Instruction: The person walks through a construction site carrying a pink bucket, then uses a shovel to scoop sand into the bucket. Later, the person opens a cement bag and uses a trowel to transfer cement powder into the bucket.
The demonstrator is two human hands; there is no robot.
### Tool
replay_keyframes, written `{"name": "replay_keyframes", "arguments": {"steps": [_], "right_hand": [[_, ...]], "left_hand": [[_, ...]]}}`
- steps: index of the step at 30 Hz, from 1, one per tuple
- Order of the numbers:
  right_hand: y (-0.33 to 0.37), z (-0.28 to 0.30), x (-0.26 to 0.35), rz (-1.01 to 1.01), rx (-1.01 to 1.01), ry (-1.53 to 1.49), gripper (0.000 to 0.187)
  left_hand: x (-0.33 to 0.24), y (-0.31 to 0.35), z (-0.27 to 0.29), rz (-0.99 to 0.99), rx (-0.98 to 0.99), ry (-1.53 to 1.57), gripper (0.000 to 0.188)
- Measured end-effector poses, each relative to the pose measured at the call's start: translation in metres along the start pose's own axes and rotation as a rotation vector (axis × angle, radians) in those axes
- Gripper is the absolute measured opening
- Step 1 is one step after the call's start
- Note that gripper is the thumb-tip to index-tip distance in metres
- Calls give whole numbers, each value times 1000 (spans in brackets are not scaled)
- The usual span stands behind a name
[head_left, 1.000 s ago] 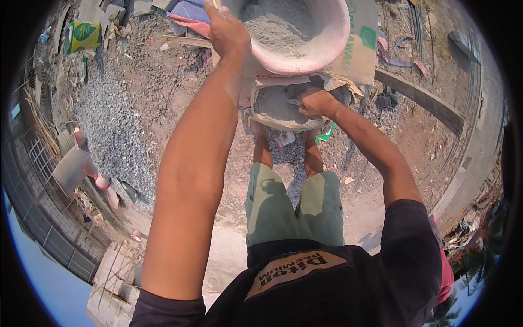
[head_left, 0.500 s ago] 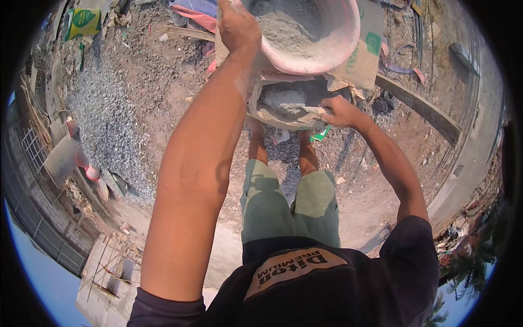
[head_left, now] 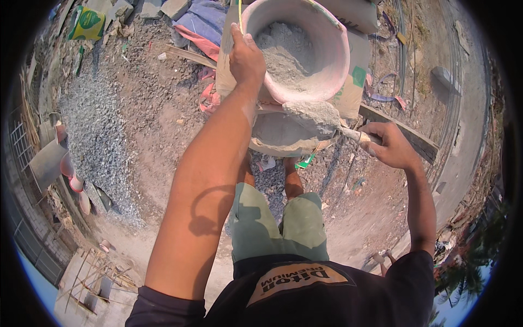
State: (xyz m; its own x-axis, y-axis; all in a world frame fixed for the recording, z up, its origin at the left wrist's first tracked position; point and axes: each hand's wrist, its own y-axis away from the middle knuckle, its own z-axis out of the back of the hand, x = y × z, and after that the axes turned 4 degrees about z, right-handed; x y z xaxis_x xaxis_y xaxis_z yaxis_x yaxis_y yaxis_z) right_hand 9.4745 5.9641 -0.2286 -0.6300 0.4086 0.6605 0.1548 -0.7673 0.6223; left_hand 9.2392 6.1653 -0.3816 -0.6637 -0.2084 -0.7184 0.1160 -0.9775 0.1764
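Observation:
My left hand (head_left: 248,61) is closed at the left side of a pinkish-white bucket (head_left: 335,76), where a thin yellow handle meets the fingers. Grey cement powder (head_left: 286,52) lies inside the bucket, which leans toward me. In my right hand (head_left: 391,144) is the handle of a trowel (head_left: 353,134). A heap of grey powder (head_left: 313,114) covers its blade, hiding the metal. The loaded blade is over the open mouth of a paper cement bag (head_left: 272,148), just below the bucket's near rim. More powder shows inside that bag.
Closed paper sacks (head_left: 357,46) lie under and behind the bucket. A wooden plank (head_left: 406,133) slants off to the right. Gravel (head_left: 98,131) spreads at the left, beside a green and yellow bag (head_left: 87,23). Blue sheeting (head_left: 201,24) lies beyond my left hand.
My right hand has lifted the trowel out of the bag, up and to the right, with powder heaped on it. The bucket and my left hand appear lower in view.

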Motion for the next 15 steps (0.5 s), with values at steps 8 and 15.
{"name": "replay_keyframes", "arguments": {"steps": [8, 15], "right_hand": [[-95, -21, -18, 112, -511, 413, 29], [-94, -41, -13, 16, -676, 516, 30]], "left_hand": [[-2, -1, -1, -2, 3, 14, 48], [12, -4, -10, -124, -97, -31, 49]]}}
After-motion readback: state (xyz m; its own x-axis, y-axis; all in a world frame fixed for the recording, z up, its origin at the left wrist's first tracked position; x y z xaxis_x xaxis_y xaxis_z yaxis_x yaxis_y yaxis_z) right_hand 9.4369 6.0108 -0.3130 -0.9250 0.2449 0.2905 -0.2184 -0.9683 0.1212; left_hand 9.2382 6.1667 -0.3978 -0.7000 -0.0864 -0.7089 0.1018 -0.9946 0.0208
